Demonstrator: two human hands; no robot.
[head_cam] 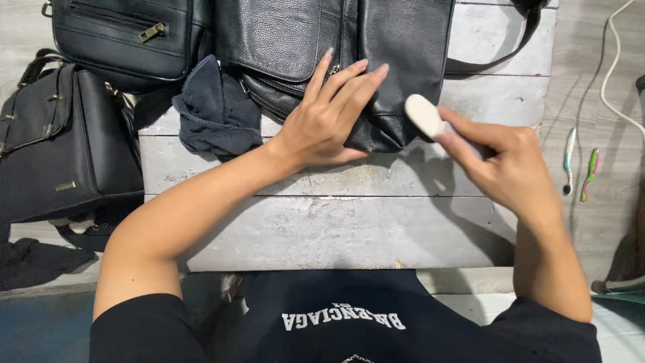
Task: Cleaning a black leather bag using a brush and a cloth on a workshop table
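A person in a dark printed T-shirt works at a weathered grey plank table point(349, 228), seen from above; a black pebbled-leather bag point(336, 40) lies across the far side of the table, its body running away from the person and out of the top of the picture, its near lower corner resting on the planks; the left hand point(329, 117) lies flat on that near corner, fingers spread wide and pointing away and to the right, pressing on the leather and holding nothing; the right hand point(504, 158), just right of the bag, pinches a small white oval pad point(424, 115) between thumb and fingertips; the pad's long axis slants from upper left to lower right, its free end pointing toward the bag's right edge, which it is at or just beside; whether it touches cannot be told; a dark blue cloth point(216, 111) lies bunched against the bag's left side; 2 more black bags point(67, 141) sit further left of the bag, off the table's edge; 2 toothbrushes point(579, 169) and a white cable point(615, 74) lie well to the right of the bag.
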